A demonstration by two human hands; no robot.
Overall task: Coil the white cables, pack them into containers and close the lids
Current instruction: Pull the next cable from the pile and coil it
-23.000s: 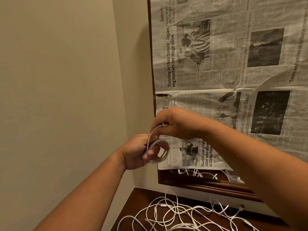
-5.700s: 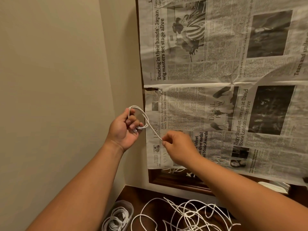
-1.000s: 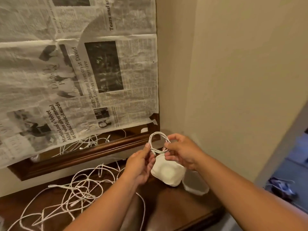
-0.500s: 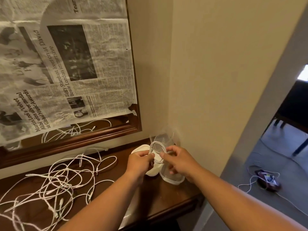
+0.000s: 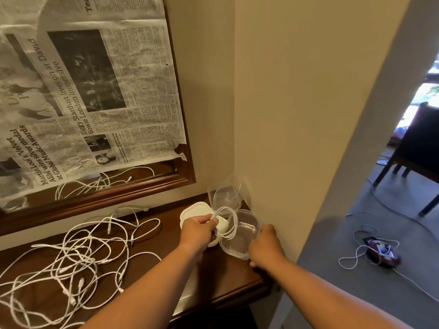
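Holding coiled cable (image 5: 232,222) in left hand (image 5: 198,230) over clear container (image 5: 245,236), right hand (image 5: 266,245) gripping its rim

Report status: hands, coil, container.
Left hand grips coiled cable at open clear container. Right hand holds its rim. Coil not yet inside. Loose cables lie apart, leftward.

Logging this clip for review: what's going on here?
A person is packing cables. The left hand holds a coiled white cable over an open clear container, which the right hand steadies by its rim. A tangle of loose cables lies on the wooden table, not yet coiled.
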